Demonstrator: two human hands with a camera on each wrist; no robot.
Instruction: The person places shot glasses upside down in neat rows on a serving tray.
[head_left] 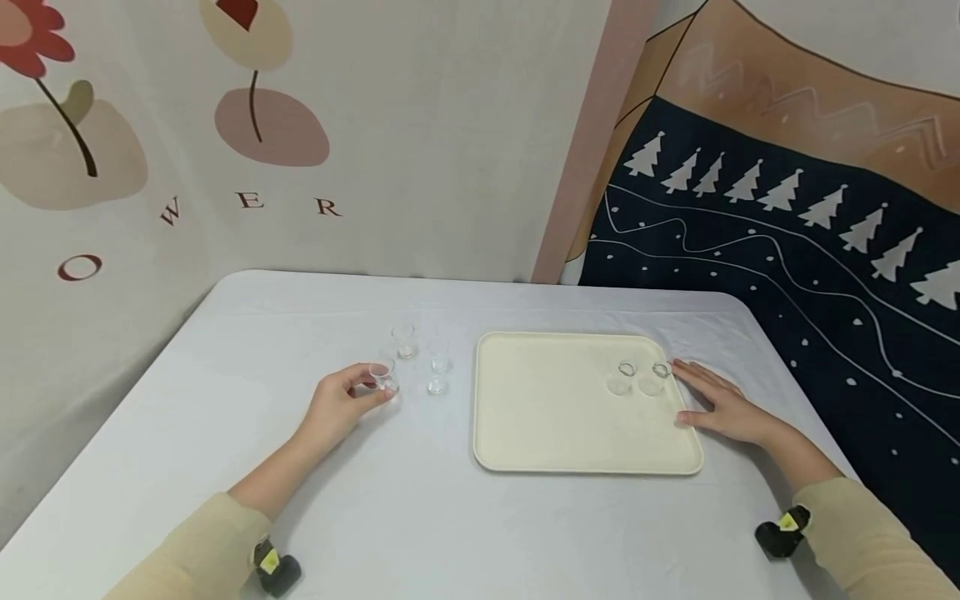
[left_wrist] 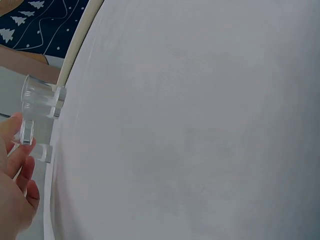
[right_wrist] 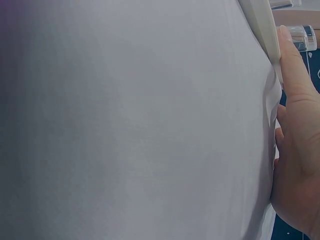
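Observation:
My left hand point(head_left: 341, 406) pinches a small clear glass point(head_left: 382, 377) upright between thumb and fingers, at the left of the table. In the left wrist view the thick base of this glass point(left_wrist: 27, 132) shows between the fingertips. Just beyond it stands another clear glass point(head_left: 404, 343), and more clear glassware point(head_left: 437, 384) is to its right. My right hand point(head_left: 723, 410) rests at the right edge of a cream tray point(head_left: 555, 417), fingers extended and thumb on the rim. Beside those fingertips, two clear glasses point(head_left: 651, 382) point(head_left: 621, 382) stand upside down on the tray.
A white cloth point(head_left: 450, 533) covers the table. Behind it hangs a pale curtain point(head_left: 435, 150) with printed flowers, and at the right a dark cloth point(head_left: 750, 242) with tree prints. A black wrist camera point(head_left: 277, 572) is strapped to the left sleeve, another point(head_left: 780, 537) to the right.

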